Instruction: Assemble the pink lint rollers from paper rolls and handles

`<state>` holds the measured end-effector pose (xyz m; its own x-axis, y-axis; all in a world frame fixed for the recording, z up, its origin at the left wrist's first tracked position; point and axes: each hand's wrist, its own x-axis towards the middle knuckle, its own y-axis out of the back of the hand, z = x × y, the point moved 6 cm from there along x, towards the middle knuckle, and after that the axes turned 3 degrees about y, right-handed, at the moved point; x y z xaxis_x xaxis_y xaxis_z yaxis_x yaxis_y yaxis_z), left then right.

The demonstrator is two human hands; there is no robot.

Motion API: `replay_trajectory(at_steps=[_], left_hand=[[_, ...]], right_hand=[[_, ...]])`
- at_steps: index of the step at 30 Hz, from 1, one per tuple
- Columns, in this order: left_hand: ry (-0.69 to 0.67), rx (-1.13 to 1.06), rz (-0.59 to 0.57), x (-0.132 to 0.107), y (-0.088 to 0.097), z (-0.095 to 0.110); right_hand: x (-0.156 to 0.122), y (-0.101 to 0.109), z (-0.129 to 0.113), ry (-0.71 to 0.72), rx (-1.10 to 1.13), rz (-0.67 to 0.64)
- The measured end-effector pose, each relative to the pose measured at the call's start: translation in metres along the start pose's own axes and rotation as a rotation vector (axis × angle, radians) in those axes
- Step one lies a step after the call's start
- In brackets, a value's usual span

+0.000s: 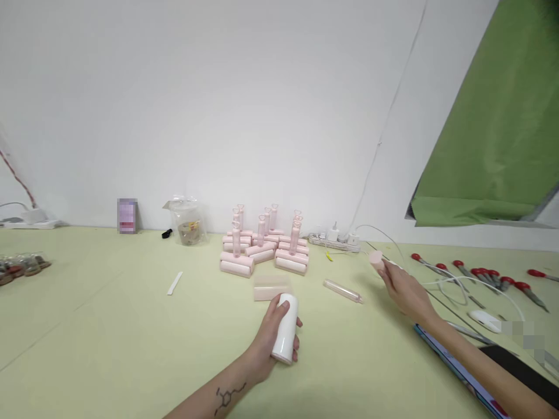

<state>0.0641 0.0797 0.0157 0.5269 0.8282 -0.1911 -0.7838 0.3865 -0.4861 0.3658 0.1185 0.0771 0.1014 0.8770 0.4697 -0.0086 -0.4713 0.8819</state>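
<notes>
My left hand (271, 337) is wrapped around a white cylinder roll (285, 327) resting on the pale green table (109, 337). My right hand (404, 288) is stretched out to the right and pinches a small pink cap-like piece (375, 259). Between the hands lies a clear tube handle (343, 290). A translucent pink cover (271, 287) lies just beyond the white roll. Farther back is a stack of pink lint rollers (264, 247), some with their handles upright.
A power strip with plugs (334, 240) sits by the wall. Several red-handled tools (480, 276), a white cable and a white mouse (484, 319) lie at the right. A plastic bag (187, 224), a white strip (174, 283) and small jars (21, 266) are at the left.
</notes>
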Motion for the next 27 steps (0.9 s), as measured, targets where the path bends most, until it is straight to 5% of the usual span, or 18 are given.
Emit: replay_trajectory(at_steps=[2,4,8,12,27], left_hand=[[-0.007,-0.012,0.004,0.001,0.001,0.001],[-0.022,-0.024,0.007,0.002,0.002,0.001],[-0.060,-0.043,0.042,0.004,0.004,-0.001],[-0.099,-0.093,0.188,0.001,0.010,-0.001],[-0.180,-0.126,0.296,-0.011,0.007,-0.007]], right_hand=[[-0.011,0.014,-0.032,-0.003,0.156,0.051],[-0.028,0.021,-0.063,-0.177,0.634,0.050],[-0.060,0.015,-0.153,-0.250,1.189,-0.273],[-0.080,-0.002,-0.207,-0.357,1.513,-0.440],[-0.100,-0.021,-0.226,-0.378,1.581,-0.437]])
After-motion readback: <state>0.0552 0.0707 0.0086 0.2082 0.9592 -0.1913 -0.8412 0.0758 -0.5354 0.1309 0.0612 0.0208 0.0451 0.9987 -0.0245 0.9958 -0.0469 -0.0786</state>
